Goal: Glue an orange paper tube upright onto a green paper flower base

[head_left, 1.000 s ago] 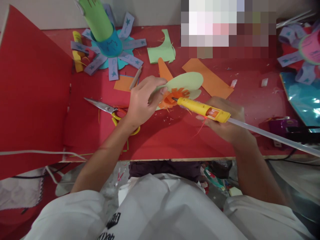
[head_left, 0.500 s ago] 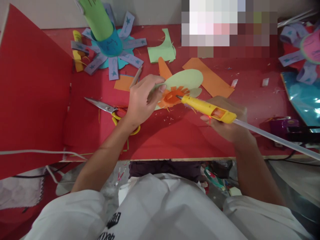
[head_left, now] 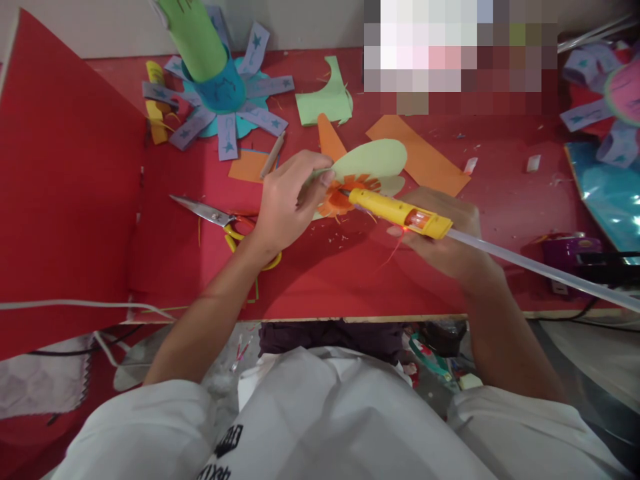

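My left hand (head_left: 297, 200) pinches the edge of a paper flower (head_left: 373, 160) between thumb and fingers. The flower has pale green rounded petals and a fringed orange centre (head_left: 334, 201). My right hand (head_left: 445, 223) is wrapped round a yellow hot glue gun (head_left: 383, 205), largely behind it. A long clear glue stick (head_left: 520, 262) sticks out of the gun's back end. The dark nozzle points left and lies over the orange centre; whether it touches the paper I cannot tell. Open scissors (head_left: 213, 213) with red and yellow handles lie left of my left hand.
Orange paper pieces (head_left: 417, 157) and a pale green offcut (head_left: 327, 100) lie behind the flower. A green and blue paper model (head_left: 220, 87) with purple strips stands at the back left. A purple device (head_left: 570, 257) sits at the right. A red board (head_left: 70, 180) rises at the left.
My right hand has moved the glue gun left, bringing its nozzle further over the flower's orange centre. My left hand and the flower have barely moved.
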`<move>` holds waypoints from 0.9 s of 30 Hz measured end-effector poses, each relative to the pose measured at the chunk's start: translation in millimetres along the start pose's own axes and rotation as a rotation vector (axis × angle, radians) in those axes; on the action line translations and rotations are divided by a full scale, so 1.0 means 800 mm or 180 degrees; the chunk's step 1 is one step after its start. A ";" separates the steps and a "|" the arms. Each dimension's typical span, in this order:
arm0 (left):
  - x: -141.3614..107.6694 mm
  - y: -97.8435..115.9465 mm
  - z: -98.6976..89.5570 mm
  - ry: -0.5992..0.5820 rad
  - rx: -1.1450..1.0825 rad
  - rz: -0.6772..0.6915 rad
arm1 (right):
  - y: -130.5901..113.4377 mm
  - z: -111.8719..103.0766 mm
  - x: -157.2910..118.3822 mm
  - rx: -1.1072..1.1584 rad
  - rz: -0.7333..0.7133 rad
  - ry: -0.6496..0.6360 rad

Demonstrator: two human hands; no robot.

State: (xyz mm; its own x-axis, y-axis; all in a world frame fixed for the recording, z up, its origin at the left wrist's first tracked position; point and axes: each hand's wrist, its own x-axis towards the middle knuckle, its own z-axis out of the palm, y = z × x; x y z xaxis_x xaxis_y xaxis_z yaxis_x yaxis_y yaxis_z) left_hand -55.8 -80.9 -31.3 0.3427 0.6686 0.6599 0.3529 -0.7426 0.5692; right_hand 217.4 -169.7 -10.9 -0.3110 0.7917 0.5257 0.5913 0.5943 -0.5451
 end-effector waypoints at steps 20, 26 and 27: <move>-0.001 -0.001 0.004 -0.0084 -0.0158 -0.0071 | -0.004 0.003 0.004 -0.0194 -0.0061 0.0023; 0.000 0.000 0.004 -0.0081 -0.0034 -0.0044 | -0.003 0.003 0.002 -0.0160 -0.0025 0.0106; 0.000 0.001 0.004 -0.0083 -0.0029 -0.0052 | -0.003 0.003 0.002 -0.0173 -0.0013 0.0112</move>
State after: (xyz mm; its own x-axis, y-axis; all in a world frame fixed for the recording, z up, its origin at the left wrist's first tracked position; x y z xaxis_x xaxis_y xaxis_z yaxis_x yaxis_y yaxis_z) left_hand -52.7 -81.4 -32.4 0.3595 0.6812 0.6377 0.3507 -0.7319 0.5842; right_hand 213.5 -169.6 -10.5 -0.2878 0.7833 0.5509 0.6299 0.5882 -0.5072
